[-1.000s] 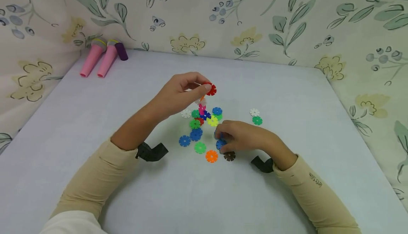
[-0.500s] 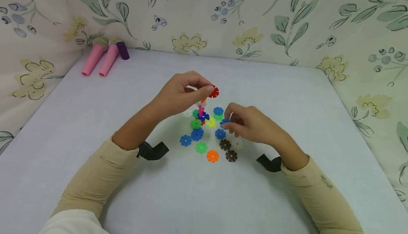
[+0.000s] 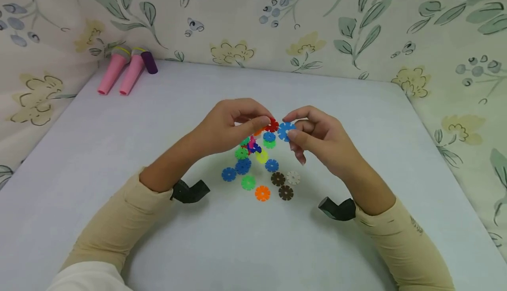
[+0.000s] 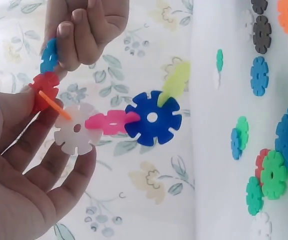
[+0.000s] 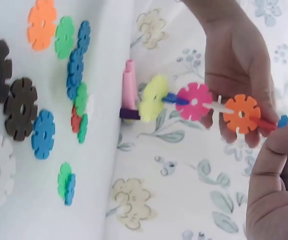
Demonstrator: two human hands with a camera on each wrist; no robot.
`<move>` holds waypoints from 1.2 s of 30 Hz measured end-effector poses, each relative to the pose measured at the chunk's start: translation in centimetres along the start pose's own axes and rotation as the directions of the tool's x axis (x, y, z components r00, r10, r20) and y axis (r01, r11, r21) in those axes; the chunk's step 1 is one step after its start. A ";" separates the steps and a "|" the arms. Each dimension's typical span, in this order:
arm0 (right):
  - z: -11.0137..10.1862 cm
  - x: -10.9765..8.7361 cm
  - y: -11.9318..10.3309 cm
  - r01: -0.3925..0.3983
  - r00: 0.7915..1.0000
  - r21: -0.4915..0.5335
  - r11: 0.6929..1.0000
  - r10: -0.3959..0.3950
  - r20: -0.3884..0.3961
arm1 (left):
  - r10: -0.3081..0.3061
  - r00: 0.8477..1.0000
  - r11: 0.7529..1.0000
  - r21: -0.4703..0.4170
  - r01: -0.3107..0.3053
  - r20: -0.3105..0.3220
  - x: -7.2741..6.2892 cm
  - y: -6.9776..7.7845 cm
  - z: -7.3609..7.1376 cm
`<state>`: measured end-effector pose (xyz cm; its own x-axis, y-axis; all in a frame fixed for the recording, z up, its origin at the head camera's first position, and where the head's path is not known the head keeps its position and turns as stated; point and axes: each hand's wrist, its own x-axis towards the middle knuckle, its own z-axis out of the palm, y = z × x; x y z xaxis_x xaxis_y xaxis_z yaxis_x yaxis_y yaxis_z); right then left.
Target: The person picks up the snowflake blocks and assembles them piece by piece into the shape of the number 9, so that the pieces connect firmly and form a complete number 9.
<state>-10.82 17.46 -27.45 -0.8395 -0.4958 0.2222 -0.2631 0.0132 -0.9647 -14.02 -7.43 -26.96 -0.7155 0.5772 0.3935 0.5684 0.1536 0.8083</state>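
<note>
My left hand [image 3: 239,126] pinches a red slotted plastic disc [image 3: 272,125], the top end of a chain hanging above the table. Below the red piece, the chain runs through an orange disc [image 5: 242,124], a white disc [image 4: 77,142], a pink disc [image 5: 194,102], a dark blue disc [image 4: 154,136] and a yellow disc [image 5: 154,97]. Between thumb and fingers, my right hand [image 3: 326,143] holds a light blue slotted disc [image 3: 284,131]. Its edge meets the red disc's edge; in the left wrist view the two overlap.
Several loose discs lie below the hands, among them an orange one [image 3: 262,193], a brown one [image 3: 286,193] and a green one [image 3: 248,182]. Two pink toy microphones [image 3: 132,73] lie at the back left of the white table [image 3: 253,247]. A patterned cloth [image 3: 237,22] stands behind.
My right hand has picked a blue disc from the loose pieces and raised it to the red disc. My left hand has moved slightly right and down with the chain.
</note>
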 end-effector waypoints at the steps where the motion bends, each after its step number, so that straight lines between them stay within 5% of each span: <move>1: 0.0 0.0 -0.1 -0.016 1.000 0.022 1.000 0.016 -0.001 | 0.039 0.999 0.999 0.034 -0.039 -0.004 -0.1 0.0 0.1; 5: 0.0 -0.1 -0.2 -0.050 0.999 0.092 0.995 0.049 0.008 | 0.178 0.984 0.972 0.163 -0.171 -0.031 -0.3 0.3 0.7; 11: 0.2 -0.2 -0.1 -0.024 0.999 0.208 0.978 0.016 0.039 | 0.354 0.930 0.915 0.242 -0.322 -0.100 -0.3 0.5 1.8; 15: 0.4 -0.1 0.2 -0.034 0.999 0.282 0.959 0.021 0.050 | 0.398 0.904 0.906 0.220 -0.361 -0.155 -0.3 0.1 2.5; 18: 0.5 0.0 0.4 -0.059 0.998 0.307 0.950 0.047 0.048 | 0.388 0.907 0.914 0.199 -0.355 -0.165 -0.3 -0.4 2.6; 22: 0.3 0.3 0.3 -0.083 0.996 0.293 0.953 0.068 0.061 | 0.296 0.947 0.951 0.136 -0.279 -0.123 0.0 -0.3 2.2; 26: -0.6 0.6 0.3 -0.104 0.994 0.198 0.975 0.099 0.038 | 0.104 0.994 0.993 0.052 -0.102 -0.036 0.1 0.1 2.0; 28: -1.7 0.8 0.6 -0.092 0.996 0.105 0.990 0.091 0.011 | -0.007 1.000 1.000 -0.011 0.007 0.004 0.2 0.1 2.0; 31: -3.6 1.1 1.2 -0.105 0.994 -0.124 0.987 0.104 -0.011 | -0.158 0.987 0.978 -0.130 0.162 0.042 0.3 0.0 1.9; 33: -4.9 1.2 1.8 -0.153 0.987 -0.357 0.922 0.158 -0.014 | -0.233 0.970 0.951 -0.194 0.241 0.061 0.5 -0.1 1.8; 36: -6.4 1.3 2.6 -0.246 0.947 -0.677 0.694 0.320 -0.016 | -0.289 0.954 0.928 -0.219 0.301 0.083 0.7 -0.2 1.5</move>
<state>-15.63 22.39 -28.72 -0.8872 -0.4512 -0.0962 -0.2975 0.7191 -0.6280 -14.03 -5.90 -27.53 -0.8133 0.5723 0.1051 0.2237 0.1407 0.9644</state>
